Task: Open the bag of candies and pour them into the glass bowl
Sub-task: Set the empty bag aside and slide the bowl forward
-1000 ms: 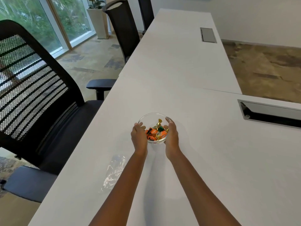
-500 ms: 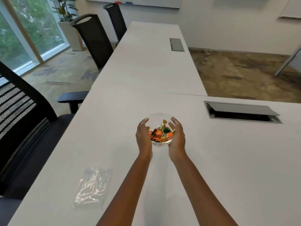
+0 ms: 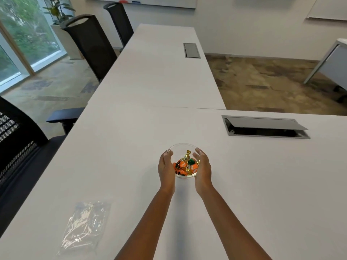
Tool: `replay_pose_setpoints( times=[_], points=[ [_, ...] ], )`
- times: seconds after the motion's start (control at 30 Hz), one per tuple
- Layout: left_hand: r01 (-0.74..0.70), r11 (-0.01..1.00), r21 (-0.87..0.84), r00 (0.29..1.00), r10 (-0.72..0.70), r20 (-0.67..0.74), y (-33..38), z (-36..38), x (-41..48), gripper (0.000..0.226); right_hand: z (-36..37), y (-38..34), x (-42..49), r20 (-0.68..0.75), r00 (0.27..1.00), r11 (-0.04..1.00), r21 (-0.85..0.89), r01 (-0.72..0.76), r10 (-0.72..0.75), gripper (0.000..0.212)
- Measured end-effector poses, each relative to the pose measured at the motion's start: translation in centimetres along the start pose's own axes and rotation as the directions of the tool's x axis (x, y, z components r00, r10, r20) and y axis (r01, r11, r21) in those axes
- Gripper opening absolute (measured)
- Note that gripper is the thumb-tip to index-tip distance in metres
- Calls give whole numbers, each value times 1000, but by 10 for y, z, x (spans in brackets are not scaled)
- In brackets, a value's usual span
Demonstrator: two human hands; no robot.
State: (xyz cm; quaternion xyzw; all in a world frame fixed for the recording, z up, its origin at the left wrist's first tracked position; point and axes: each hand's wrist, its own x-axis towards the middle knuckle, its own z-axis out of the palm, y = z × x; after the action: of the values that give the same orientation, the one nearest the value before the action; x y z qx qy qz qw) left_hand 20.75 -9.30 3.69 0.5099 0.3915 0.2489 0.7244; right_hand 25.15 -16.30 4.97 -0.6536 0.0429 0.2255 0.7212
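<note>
Long white table [image 3: 161,76] ran to white wall [image 3: 234,25]; black mesh chairs [image 3: 92,44] along left; daylit window [image 3: 24,34]; mottled brown floor [image 3: 262,81].

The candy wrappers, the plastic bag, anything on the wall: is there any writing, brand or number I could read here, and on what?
No text can be read.
Candies in the glass bowl: orange, gold and green wrappers with dark marks, too small and blurred to read.
Clear bag on the table: faint marks near its top, unreadable.
Whiteboard: no writing visible.

Both hands [image 3: 185,170] cup glass bowl [image 3: 181,147]; candies [image 3: 185,166] inside.
</note>
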Motion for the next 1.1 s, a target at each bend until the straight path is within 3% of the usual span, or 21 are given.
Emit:
replay_pose_setpoints(
  times=[1.1],
  points=[
    [-2,999,48,999,3,-32,-49,1,6,30,-25,55,27,27,997,994,-83,75,-73,35]
  ],
)
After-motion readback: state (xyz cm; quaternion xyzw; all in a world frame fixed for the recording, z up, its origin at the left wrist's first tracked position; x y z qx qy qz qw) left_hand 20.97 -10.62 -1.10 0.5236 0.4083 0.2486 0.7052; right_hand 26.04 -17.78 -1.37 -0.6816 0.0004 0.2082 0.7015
